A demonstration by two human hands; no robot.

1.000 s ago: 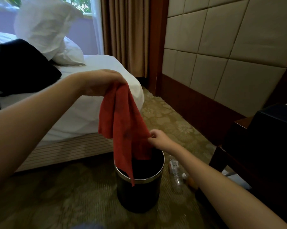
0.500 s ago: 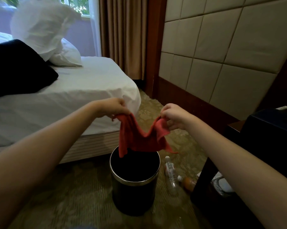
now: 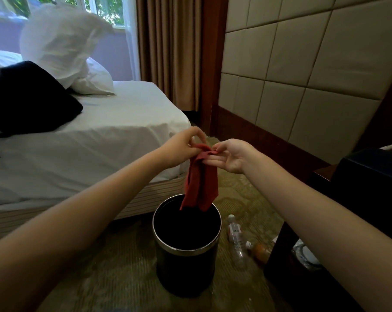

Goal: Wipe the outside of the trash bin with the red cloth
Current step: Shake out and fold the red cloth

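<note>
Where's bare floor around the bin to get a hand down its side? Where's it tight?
Free: carpet left of the trash bin, bordered by the bed base, and carpet in front, toward the camera. Crowded: the right side, where two bottles lie between bin and dark table.

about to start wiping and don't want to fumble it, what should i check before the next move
1. Grip on the red cloth: ok, left hand and right hand both pinch its top.
2. Cloth bunched for wiping: not ok, it hangs long and loose.
3. Cloth against the trash bin wall: not ok, its lower end dangles over the open mouth.
4. Bin upright: ok.
5. Space beside the bin: not ok on its right, a clear bottle lies close by.
6. Bin steadied: not ok, neither hand touches it.
</note>
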